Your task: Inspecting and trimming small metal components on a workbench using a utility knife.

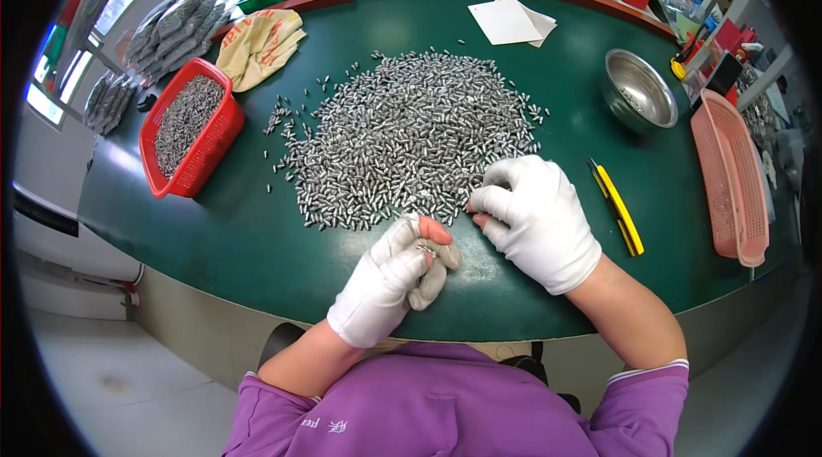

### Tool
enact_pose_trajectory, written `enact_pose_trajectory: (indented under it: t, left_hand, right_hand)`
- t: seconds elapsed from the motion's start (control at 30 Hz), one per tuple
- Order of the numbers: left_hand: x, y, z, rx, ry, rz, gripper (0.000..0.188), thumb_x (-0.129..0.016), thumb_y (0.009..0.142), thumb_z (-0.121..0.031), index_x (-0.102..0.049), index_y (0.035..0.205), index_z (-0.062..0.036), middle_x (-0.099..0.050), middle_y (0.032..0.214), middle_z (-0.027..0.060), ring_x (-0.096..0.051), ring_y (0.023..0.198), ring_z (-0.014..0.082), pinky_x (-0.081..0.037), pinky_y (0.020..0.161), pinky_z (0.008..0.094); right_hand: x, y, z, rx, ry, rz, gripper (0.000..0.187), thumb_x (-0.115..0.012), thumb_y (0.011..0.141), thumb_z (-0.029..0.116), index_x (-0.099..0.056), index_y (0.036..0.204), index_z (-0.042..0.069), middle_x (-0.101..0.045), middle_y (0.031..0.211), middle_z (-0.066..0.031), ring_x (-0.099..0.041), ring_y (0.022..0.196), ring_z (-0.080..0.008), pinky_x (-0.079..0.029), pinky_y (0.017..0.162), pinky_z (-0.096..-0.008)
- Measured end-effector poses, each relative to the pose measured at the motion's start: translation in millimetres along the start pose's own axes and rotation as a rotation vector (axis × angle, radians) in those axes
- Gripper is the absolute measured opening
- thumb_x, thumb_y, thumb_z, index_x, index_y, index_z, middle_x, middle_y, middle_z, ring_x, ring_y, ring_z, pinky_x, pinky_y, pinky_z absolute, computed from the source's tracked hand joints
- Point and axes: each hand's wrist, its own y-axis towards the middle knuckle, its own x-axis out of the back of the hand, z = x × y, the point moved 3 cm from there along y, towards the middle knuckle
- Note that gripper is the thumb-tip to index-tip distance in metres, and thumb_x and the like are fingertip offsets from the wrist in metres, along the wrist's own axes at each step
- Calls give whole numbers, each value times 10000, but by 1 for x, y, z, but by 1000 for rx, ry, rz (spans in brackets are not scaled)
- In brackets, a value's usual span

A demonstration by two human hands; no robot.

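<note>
A broad heap of small shiny metal pieces, each short and pointed, lies in the middle of the green table. My left hand, in a white glove with bare fingertips, is curled just in front of the heap. Something small and metallic shows between its thumb and fingers, seemingly one of those pieces. At the heap's near right edge, my right hand, gloved the same way, has its thumb and fingertips drawn together by the pieces. What those fingertips hold, if anything, is hidden.
Right of my right hand lies a yellow utility knife. Farther right are a steel bowl and a pink basket. A red basket of metal pieces, a cream cloth and grey bags sit left. White cards lie beyond.
</note>
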Motion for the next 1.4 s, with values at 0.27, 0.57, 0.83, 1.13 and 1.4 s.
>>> enact_pose_trajectory:
  t: [0.27, 0.57, 0.83, 1.13, 1.4]
  left_hand:
    - [0, 0, 3, 54, -38, -55, 271, -593, 950, -282, -521, 1118, -83, -563, 922, 29, -387, 580, 43, -306, 506, 183]
    - [-7, 1, -4, 131, -30, -100, 183, -565, 969, -167, -535, 1112, -57, -592, 903, 36, -388, 558, 39, -321, 502, 187]
    - [-5, 1, -1, 91, -43, -68, 166, -570, 970, -181, -541, 1077, -58, -600, 886, 47, -401, 559, 39, -322, 494, 187]
    - [-2, 1, -2, 50, -19, -47, 350, -528, 984, -395, -532, 1105, -67, -602, 919, 48, -415, 570, 52, -317, 489, 187]
    - [-1, 1, 0, 43, 8, -57, 334, -541, 979, -372, -523, 1116, -67, -595, 921, 48, -410, 572, 51, -321, 496, 188]
  right_hand:
    - [-4, -1, 7, 17, -87, 53, 141, -748, 672, 135, -661, 783, 129, -615, 913, -28, -588, 841, -261, -468, 727, -385]
    - [-3, -3, 10, -89, 545, 27, 193, -798, 684, 122, -667, 825, 111, -593, 911, -53, -586, 837, -243, -481, 729, -364]
    - [10, -2, 1, -82, 363, -96, 164, -761, 693, 64, -675, 824, 111, -607, 869, -53, -591, 815, -249, -484, 714, -367]
    - [14, -1, -10, -34, 48, 75, 75, -715, 718, 152, -677, 772, 118, -614, 831, -43, -595, 798, -256, -491, 691, -381]
    - [5, -4, -3, -12, -96, 120, 67, -707, 718, 165, -666, 754, 127, -584, 790, -45, -586, 780, -249, -489, 678, -380]
